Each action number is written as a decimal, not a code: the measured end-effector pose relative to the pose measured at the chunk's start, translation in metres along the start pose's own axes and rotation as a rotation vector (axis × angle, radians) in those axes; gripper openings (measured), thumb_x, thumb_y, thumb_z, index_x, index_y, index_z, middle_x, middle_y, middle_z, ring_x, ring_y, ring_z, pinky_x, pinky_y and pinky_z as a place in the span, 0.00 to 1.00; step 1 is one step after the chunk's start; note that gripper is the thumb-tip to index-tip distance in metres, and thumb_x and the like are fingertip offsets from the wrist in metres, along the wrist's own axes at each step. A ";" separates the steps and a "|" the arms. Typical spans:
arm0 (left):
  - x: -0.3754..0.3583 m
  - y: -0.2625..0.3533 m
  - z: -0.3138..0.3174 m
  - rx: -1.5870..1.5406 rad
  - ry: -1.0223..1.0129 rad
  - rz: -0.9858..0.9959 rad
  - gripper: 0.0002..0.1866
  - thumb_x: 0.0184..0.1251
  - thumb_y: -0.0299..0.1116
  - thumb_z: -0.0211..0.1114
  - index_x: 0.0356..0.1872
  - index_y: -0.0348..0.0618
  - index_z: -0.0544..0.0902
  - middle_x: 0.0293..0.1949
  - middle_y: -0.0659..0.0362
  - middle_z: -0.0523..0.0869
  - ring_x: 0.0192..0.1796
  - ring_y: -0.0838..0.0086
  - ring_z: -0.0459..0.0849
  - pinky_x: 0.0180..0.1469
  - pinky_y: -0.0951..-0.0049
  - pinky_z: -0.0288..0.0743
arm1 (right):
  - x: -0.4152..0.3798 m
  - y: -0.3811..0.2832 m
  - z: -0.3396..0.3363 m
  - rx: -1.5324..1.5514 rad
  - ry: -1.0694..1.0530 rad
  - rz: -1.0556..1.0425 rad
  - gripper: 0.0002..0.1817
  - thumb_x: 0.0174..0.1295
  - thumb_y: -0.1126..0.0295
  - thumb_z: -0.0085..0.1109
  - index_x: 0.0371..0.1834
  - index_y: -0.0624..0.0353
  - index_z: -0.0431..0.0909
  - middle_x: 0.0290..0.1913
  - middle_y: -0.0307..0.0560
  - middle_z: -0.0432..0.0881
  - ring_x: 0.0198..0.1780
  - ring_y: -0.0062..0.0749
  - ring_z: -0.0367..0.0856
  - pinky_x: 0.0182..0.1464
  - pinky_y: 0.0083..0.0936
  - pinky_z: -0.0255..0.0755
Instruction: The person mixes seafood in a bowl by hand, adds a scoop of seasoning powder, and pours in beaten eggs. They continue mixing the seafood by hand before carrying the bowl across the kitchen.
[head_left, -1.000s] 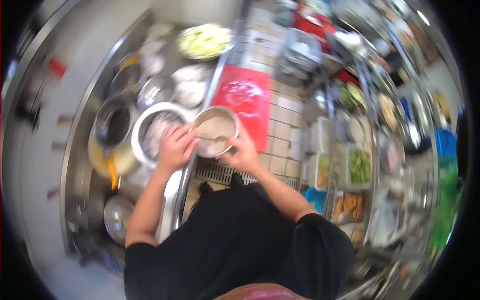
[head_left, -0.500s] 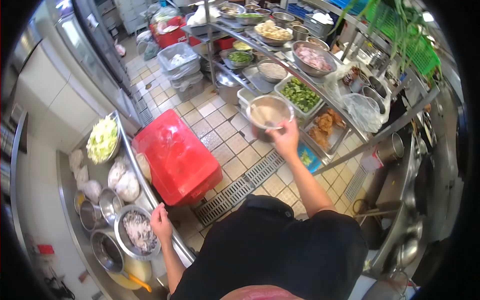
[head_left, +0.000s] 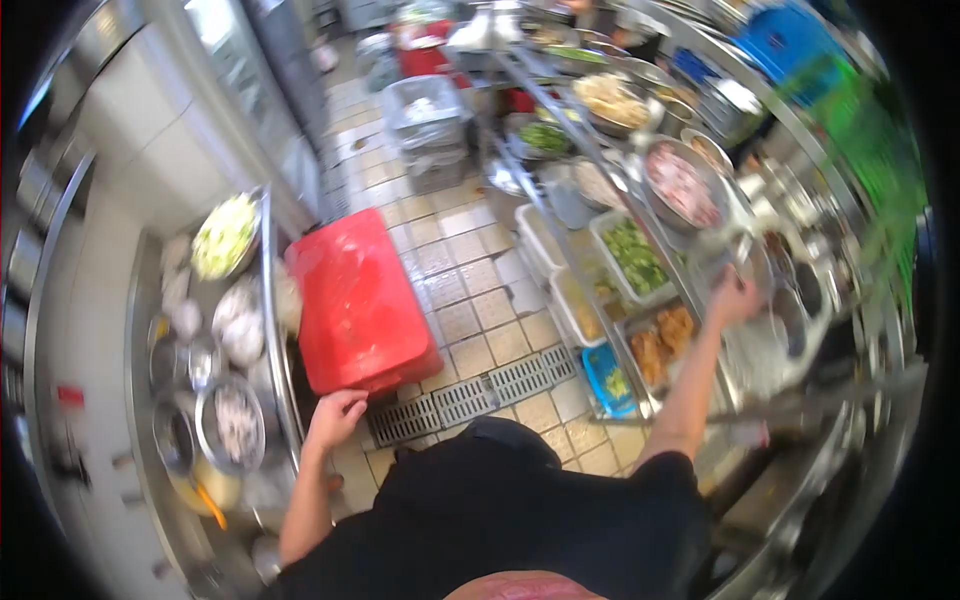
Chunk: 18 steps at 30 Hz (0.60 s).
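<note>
At the prep shelf on the right, my right hand (head_left: 738,298) is closed on the near rim of a metal bowl (head_left: 742,258), which is smeared by motion. The bowl is over the shelf's edge, beside a larger bowl of pale pink raw meat (head_left: 682,184). A clear plastic bag and dark containers (head_left: 788,318) lie close to that hand. My left hand (head_left: 338,418) hangs just off the near corner of a large red lidded box (head_left: 365,300). Its fingers are loosely curled together and hold nothing.
On the left, a steel counter carries a bowl of chopped cabbage (head_left: 224,237), pale bagged bundles (head_left: 238,325) and a bowl of greyish-white food (head_left: 236,424). Lower shelf trays hold broccoli (head_left: 634,256) and browned pieces (head_left: 660,340). A drain grate (head_left: 465,398) crosses the tiled floor.
My right hand has carried the metal bowl from above the floor rightward to the shelf. My left hand has moved from beside the counter bowl to near the red box. The view has shifted.
</note>
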<state>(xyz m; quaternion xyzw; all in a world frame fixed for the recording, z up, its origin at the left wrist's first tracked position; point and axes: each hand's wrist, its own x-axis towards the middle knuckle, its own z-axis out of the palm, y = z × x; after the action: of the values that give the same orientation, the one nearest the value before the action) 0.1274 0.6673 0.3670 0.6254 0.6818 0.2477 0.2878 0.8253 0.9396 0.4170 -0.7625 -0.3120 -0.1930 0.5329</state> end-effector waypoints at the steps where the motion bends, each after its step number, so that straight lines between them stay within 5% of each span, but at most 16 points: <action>1: -0.001 -0.003 0.003 0.028 -0.007 0.012 0.13 0.66 0.35 0.66 0.47 0.39 0.87 0.44 0.48 0.89 0.48 0.56 0.88 0.52 0.64 0.81 | 0.009 0.020 0.014 -0.099 0.036 -0.068 0.20 0.52 0.51 0.77 0.30 0.59 0.87 0.34 0.48 0.88 0.39 0.45 0.83 0.49 0.41 0.75; 4: -0.014 -0.021 0.009 0.060 0.022 -0.023 0.15 0.67 0.38 0.65 0.47 0.40 0.87 0.45 0.48 0.89 0.49 0.55 0.87 0.53 0.61 0.80 | 0.031 0.047 0.026 -0.065 -0.106 -0.050 0.22 0.53 0.46 0.76 0.34 0.56 0.91 0.38 0.50 0.90 0.37 0.40 0.86 0.41 0.38 0.78; 5: -0.019 -0.022 0.007 0.072 0.026 -0.040 0.15 0.68 0.38 0.64 0.47 0.40 0.87 0.45 0.48 0.89 0.49 0.54 0.87 0.53 0.60 0.80 | 0.051 0.096 0.052 -0.039 -0.035 -0.209 0.22 0.55 0.45 0.74 0.35 0.55 0.91 0.36 0.47 0.90 0.36 0.42 0.86 0.40 0.37 0.78; 7: -0.028 -0.025 0.005 0.123 0.039 -0.124 0.15 0.67 0.39 0.64 0.47 0.42 0.87 0.45 0.48 0.89 0.50 0.54 0.87 0.54 0.58 0.79 | 0.058 0.078 0.040 -0.221 -0.096 -0.108 0.26 0.57 0.38 0.67 0.36 0.51 0.92 0.39 0.42 0.90 0.40 0.44 0.85 0.48 0.40 0.78; 8: -0.033 -0.025 0.003 0.105 0.053 -0.163 0.15 0.66 0.40 0.65 0.47 0.43 0.88 0.45 0.48 0.89 0.49 0.53 0.87 0.54 0.57 0.79 | 0.059 0.083 0.045 -0.355 0.000 -0.217 0.28 0.57 0.36 0.66 0.36 0.51 0.91 0.38 0.41 0.90 0.41 0.41 0.84 0.51 0.42 0.77; 10: -0.039 -0.031 0.003 0.071 0.094 -0.207 0.14 0.67 0.40 0.64 0.47 0.44 0.88 0.44 0.48 0.89 0.48 0.54 0.87 0.53 0.58 0.80 | 0.037 0.046 0.030 -0.430 0.034 -0.220 0.22 0.63 0.45 0.66 0.37 0.54 0.90 0.40 0.47 0.90 0.42 0.46 0.87 0.42 0.38 0.79; 13: -0.043 -0.030 -0.010 0.012 0.149 -0.322 0.13 0.68 0.37 0.64 0.47 0.42 0.88 0.42 0.49 0.89 0.45 0.58 0.88 0.50 0.62 0.80 | 0.042 0.042 0.039 -0.394 0.106 -0.255 0.32 0.60 0.36 0.59 0.47 0.58 0.80 0.51 0.62 0.76 0.53 0.61 0.72 0.47 0.55 0.70; 18: -0.028 -0.075 -0.045 -0.151 0.573 -0.309 0.12 0.69 0.37 0.64 0.43 0.40 0.88 0.36 0.52 0.89 0.37 0.65 0.87 0.44 0.67 0.79 | 0.025 0.058 0.078 -0.259 0.166 -0.282 0.52 0.56 0.22 0.49 0.63 0.64 0.62 0.71 0.86 0.52 0.73 0.87 0.46 0.54 0.85 0.56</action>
<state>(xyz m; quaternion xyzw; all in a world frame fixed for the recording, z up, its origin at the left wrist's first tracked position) 0.0438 0.6331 0.3490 0.3964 0.8015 0.4167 0.1637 0.8802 1.0059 0.3650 -0.7549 -0.3432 -0.3666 0.4218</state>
